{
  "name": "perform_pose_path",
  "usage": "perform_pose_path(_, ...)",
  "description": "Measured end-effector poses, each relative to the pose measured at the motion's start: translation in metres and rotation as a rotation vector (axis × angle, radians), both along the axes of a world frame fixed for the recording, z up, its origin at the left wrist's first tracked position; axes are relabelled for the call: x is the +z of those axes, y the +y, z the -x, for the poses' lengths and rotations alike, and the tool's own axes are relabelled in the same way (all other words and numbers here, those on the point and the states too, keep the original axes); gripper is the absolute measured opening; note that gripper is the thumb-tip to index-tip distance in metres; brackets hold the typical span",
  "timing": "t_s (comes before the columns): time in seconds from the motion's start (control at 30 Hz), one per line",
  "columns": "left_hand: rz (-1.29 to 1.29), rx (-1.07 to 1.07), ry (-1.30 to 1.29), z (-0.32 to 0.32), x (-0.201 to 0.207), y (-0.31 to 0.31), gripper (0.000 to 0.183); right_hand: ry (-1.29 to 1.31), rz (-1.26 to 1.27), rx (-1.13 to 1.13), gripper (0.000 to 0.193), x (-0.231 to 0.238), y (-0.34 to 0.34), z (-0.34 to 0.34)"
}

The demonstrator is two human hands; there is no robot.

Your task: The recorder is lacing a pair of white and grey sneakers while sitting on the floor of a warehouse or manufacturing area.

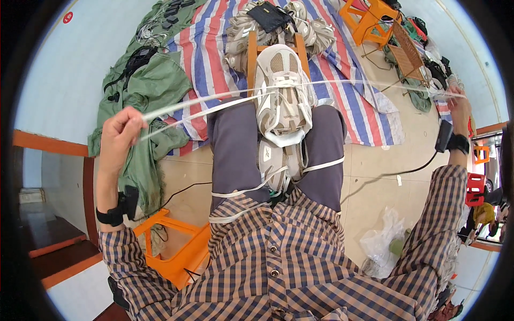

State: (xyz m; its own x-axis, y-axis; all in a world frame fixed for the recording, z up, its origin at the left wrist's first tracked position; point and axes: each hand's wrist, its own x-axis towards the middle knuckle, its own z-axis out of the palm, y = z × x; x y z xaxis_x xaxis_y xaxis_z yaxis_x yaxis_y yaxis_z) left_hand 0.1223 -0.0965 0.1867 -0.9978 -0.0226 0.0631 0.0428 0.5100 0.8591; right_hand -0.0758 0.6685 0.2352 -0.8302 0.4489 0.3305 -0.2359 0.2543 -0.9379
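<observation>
The left hand (123, 131), slightly nearer, and right hand (459, 108) pinch a flat white shoelace (182, 105) stretched crosswise over the beige-and-white mesh sneaker (284, 115) between grey-trousered knees (235, 136), toe pointing away.

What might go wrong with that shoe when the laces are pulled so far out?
The left hand and right hand stretch the white laces wide, and neither steadies the upper sneaker, so a hard tug might tip it. Also, the loose laces lying across the trousers might get tangled with the stretched ones.
</observation>
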Motion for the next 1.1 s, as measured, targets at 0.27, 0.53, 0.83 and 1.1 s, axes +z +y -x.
perform_pose_path(0.27, 0.335, -0.047, -0.254, -0.037, 0.005, -0.015, 0.016, -1.052, -0.771, 0.513, 0.033, -0.061, -0.053, -0.071)
perform_pose_path(0.53, -0.912, -0.196, -0.106, -0.06, 0.009, -0.014, 0.02, -0.519, -1.027, 0.803, 0.025, -0.111, -0.224, -0.075)
perform_pose_path(0.83, 0.466, -0.018, -0.41, -0.063, -0.039, -0.032, 0.016, -0.119, -0.745, 0.795, 0.017, -0.11, -0.346, -0.047)
perform_pose_path(1.1, -0.062, -0.213, -0.083, 0.057, -0.064, 0.123, 0.027, 0.044, -1.123, 0.696, 0.013, -0.114, -0.377, -0.048)
